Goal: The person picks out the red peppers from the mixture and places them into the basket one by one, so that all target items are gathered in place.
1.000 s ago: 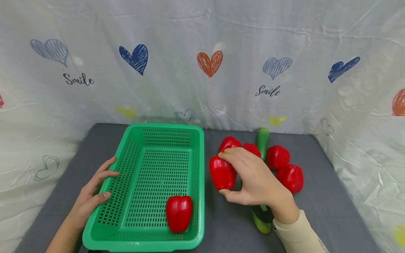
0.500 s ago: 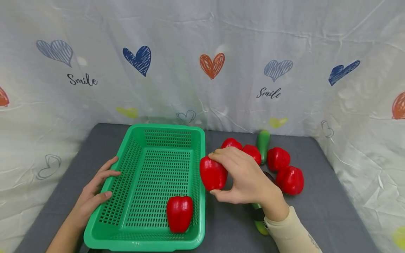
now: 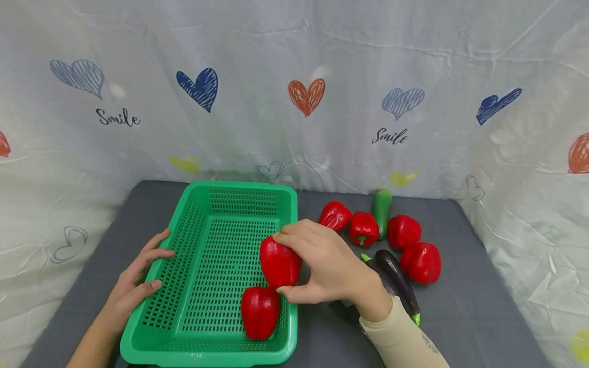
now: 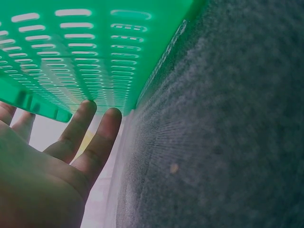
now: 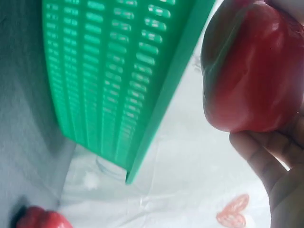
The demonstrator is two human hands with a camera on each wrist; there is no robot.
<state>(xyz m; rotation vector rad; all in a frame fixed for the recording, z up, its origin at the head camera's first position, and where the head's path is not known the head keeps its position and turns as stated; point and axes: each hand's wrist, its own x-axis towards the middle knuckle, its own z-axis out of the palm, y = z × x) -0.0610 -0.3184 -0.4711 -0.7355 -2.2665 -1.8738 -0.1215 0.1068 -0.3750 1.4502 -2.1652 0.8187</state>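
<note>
My right hand (image 3: pixel 326 266) pinches a glossy red bell pepper (image 3: pixel 279 263) between thumb and fingers, over the right rim of the green plastic basket (image 3: pixel 292 214). In the right wrist view this bell pepper (image 5: pixel 256 71) is up beside the basket's outer wall (image 5: pixel 109 80). Another red bell pepper (image 3: pixel 259 313) lies inside, at the near right corner. My left hand (image 3: pixel 133 286) rests at the left rim, thumb and fingertips over it. Two straight fingers (image 4: pixel 104 137) show against the outer wall in the left wrist view.
Right of the basket lie several red bell peppers (image 3: pixel 421 262), a green cucumber (image 3: pixel 382 212) and dark eggplants (image 3: pixel 400 278) on the grey table (image 3: pixel 478 306). My right forearm partly covers the eggplants. A white curtain (image 3: pixel 248 46) with hearts hangs behind.
My right hand has carried the bell pepper leftward, from beside the basket to over its right rim. More of the eggplants and bell peppers shows. The left hand stays put.
</note>
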